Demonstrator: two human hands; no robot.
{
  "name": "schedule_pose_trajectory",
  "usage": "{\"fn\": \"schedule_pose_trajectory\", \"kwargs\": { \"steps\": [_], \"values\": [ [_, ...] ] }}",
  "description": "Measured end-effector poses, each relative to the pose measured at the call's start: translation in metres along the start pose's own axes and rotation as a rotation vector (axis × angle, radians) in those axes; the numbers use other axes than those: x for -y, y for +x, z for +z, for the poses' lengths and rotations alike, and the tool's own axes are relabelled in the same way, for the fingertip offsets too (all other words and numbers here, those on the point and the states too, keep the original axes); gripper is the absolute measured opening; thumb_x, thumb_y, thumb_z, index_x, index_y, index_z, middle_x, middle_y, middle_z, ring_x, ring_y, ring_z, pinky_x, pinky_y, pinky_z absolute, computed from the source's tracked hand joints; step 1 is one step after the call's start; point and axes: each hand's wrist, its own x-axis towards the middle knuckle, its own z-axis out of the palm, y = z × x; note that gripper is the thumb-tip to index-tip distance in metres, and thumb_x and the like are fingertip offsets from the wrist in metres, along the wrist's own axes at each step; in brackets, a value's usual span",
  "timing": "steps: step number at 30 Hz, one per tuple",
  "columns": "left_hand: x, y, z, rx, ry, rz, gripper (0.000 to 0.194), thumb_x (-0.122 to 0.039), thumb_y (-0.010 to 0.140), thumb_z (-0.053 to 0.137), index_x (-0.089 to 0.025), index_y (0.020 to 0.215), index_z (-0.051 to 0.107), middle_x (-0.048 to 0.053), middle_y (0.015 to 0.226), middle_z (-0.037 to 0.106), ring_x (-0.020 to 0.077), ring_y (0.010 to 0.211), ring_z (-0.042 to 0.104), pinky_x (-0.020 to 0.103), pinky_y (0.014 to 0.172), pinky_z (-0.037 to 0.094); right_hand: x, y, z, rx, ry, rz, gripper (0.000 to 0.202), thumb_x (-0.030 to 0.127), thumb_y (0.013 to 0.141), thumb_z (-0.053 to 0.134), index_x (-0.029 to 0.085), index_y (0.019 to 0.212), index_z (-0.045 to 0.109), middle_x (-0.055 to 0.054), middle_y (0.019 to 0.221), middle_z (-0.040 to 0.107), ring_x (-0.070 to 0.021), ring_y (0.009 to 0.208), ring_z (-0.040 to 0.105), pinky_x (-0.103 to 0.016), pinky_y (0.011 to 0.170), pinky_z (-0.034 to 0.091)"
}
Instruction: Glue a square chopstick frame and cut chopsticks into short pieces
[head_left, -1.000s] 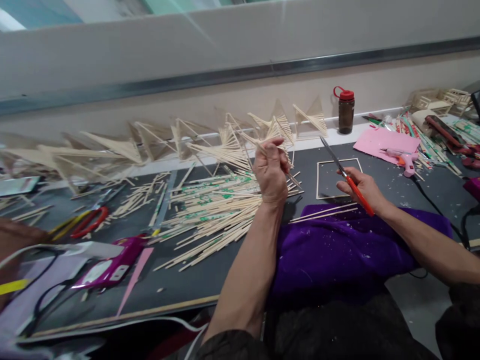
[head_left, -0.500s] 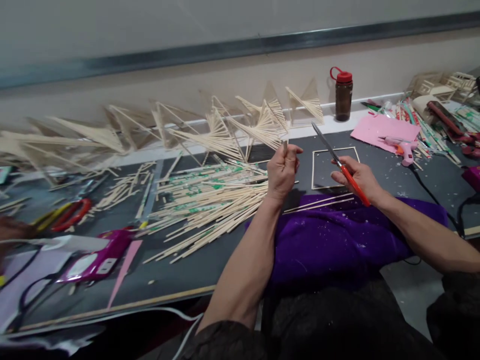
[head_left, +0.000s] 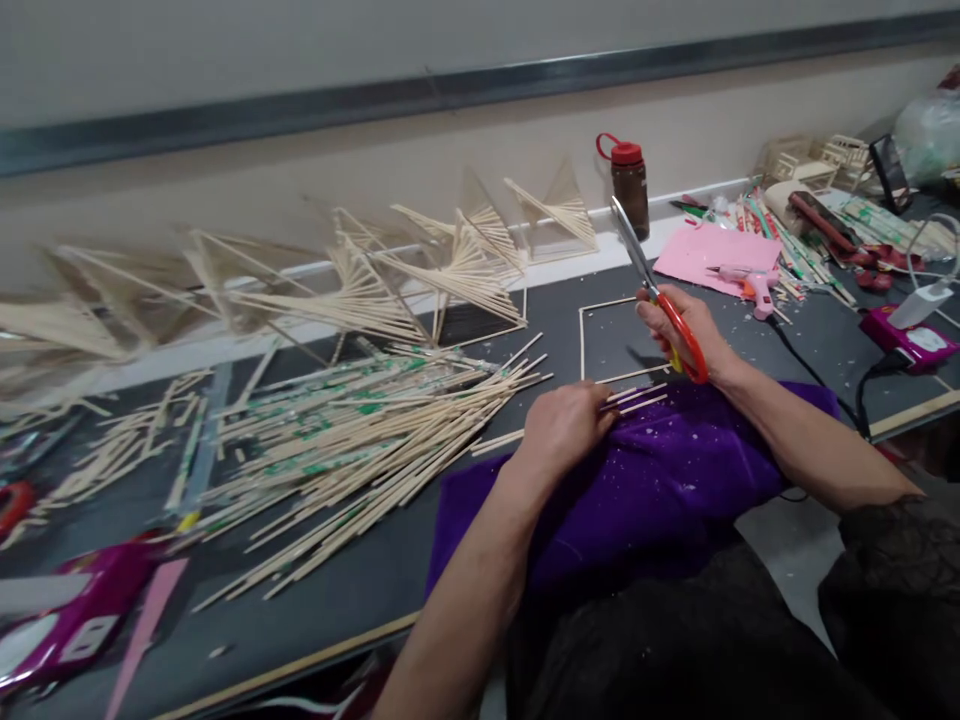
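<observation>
My left hand (head_left: 566, 425) is closed around a few thin wooden sticks (head_left: 637, 400), low over the edge of a purple cloth (head_left: 630, 480). The sticks poke out on both sides of the fist; the grip itself is partly hidden. In my right hand (head_left: 694, 325) is a pair of scissors (head_left: 637, 245) with red and yellow handles, its blades pointing up and away and looking closed. Behind both hands a thin stick frame (head_left: 583, 345) lies flat on the dark table. Left of my left hand spreads a large pile of loose sticks (head_left: 390, 440).
Fan-shaped stick models (head_left: 457, 270) line the wall. Further right stand a brown bottle (head_left: 630, 190) with a red lid, pink paper (head_left: 682, 250) and a pink glue gun (head_left: 754, 285) with its cord. Magenta power strips (head_left: 911, 340) sit at both sides.
My left hand has come down from a raised position onto the sticks at the cloth's edge. The scissors are now more upright. The view has shifted to the right.
</observation>
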Motion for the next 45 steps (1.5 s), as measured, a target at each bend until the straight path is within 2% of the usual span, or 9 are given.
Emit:
{"fn": "schedule_pose_trajectory", "kwargs": {
  "steps": [8, 20, 25, 27, 30, 32, 35, 39, 45],
  "values": [
    [-0.012, 0.0, -0.011, 0.224, 0.107, -0.012, 0.027, -0.03, 0.089, 0.043, -0.019, 0.091, 0.068, 0.008, 0.095, 0.068, 0.0208, 0.077, 0.066, 0.029, 0.059, 0.039, -0.002, 0.0, 0.003, 0.022, -0.008, 0.005, 0.045, 0.055, 0.073, 0.067, 0.021, 0.1, 0.06, 0.007, 0.059, 0.047, -0.0052, 0.045, 0.042, -0.017, 0.04, 0.037],
    [-0.009, -0.001, -0.012, 0.252, 0.137, -0.007, 0.03, -0.026, 0.09, 0.039, -0.018, 0.094, 0.068, 0.01, 0.097, 0.068, 0.025, 0.081, 0.067, 0.032, 0.062, 0.043, -0.009, 0.002, 0.004, 0.062, 0.002, -0.023, 0.047, 0.053, 0.072, 0.069, 0.019, 0.102, 0.058, 0.007, 0.059, 0.048, -0.0058, 0.043, 0.041, -0.02, 0.038, 0.034],
    [0.003, -0.006, -0.018, 0.032, 0.091, -0.061, 0.019, -0.024, 0.085, 0.05, -0.016, 0.09, 0.066, 0.008, 0.091, 0.068, 0.0211, 0.076, 0.066, 0.029, 0.059, 0.044, -0.008, 0.003, 0.001, 0.055, 0.004, -0.024, 0.046, 0.051, 0.072, 0.068, 0.018, 0.102, 0.058, 0.007, 0.059, 0.048, -0.0066, 0.045, 0.044, -0.02, 0.039, 0.035],
    [0.008, -0.009, -0.022, -0.238, 0.041, -0.026, 0.014, -0.022, 0.086, 0.052, -0.017, 0.087, 0.066, 0.006, 0.086, 0.068, 0.0176, 0.073, 0.066, 0.026, 0.059, 0.045, -0.007, 0.003, 0.0, 0.068, 0.063, -0.015, 0.046, 0.049, 0.07, 0.07, 0.018, 0.101, 0.059, 0.006, 0.06, 0.048, -0.0064, 0.046, 0.044, -0.02, 0.039, 0.034],
    [0.007, -0.016, -0.026, -0.767, -0.061, 0.175, 0.009, -0.018, 0.084, 0.059, -0.018, 0.091, 0.065, 0.003, 0.084, 0.069, 0.0125, 0.074, 0.066, 0.021, 0.064, 0.048, -0.005, 0.0, 0.001, 0.158, 0.193, 0.037, 0.044, 0.047, 0.07, 0.071, 0.017, 0.1, 0.058, 0.006, 0.06, 0.051, -0.0063, 0.045, 0.045, -0.02, 0.039, 0.035],
    [0.0, -0.019, -0.027, -0.969, -0.088, 0.354, 0.016, -0.014, 0.081, 0.065, -0.017, 0.097, 0.064, 0.004, 0.088, 0.071, 0.012, 0.077, 0.067, 0.02, 0.069, 0.05, -0.005, -0.004, 0.005, 0.26, 0.307, 0.106, 0.044, 0.045, 0.07, 0.071, 0.017, 0.101, 0.058, 0.005, 0.06, 0.054, -0.0065, 0.044, 0.045, -0.02, 0.04, 0.036],
    [-0.013, -0.02, -0.025, -0.978, -0.025, 0.559, 0.023, -0.012, 0.078, 0.067, -0.016, 0.101, 0.063, 0.005, 0.09, 0.073, 0.012, 0.072, 0.066, 0.021, 0.064, 0.05, -0.006, -0.014, 0.013, 0.407, 0.473, 0.225, 0.047, 0.037, 0.067, 0.074, 0.018, 0.107, 0.057, 0.003, 0.065, 0.06, -0.0078, 0.049, 0.051, -0.02, 0.046, 0.039],
    [-0.023, -0.016, -0.02, -0.92, 0.057, 0.674, 0.019, -0.011, 0.082, 0.061, -0.015, 0.1, 0.062, 0.002, 0.081, 0.074, 0.0124, 0.064, 0.065, 0.024, 0.058, 0.048, -0.01, -0.023, 0.022, 0.54, 0.61, 0.299, 0.049, 0.029, 0.064, 0.075, 0.017, 0.108, 0.058, 0.001, 0.071, 0.065, -0.0123, 0.062, 0.061, -0.023, 0.057, 0.047],
    [-0.021, -0.011, -0.012, -0.85, 0.076, 0.685, 0.017, -0.01, 0.084, 0.057, -0.016, 0.1, 0.061, 0.003, 0.088, 0.075, 0.0112, 0.063, 0.065, 0.023, 0.057, 0.048, -0.011, -0.019, 0.023, 0.502, 0.652, 0.283, 0.055, 0.019, 0.057, 0.075, 0.019, 0.108, 0.056, 0.001, 0.071, 0.067, -0.0119, 0.061, 0.061, -0.023, 0.059, 0.048]
  ]
}}
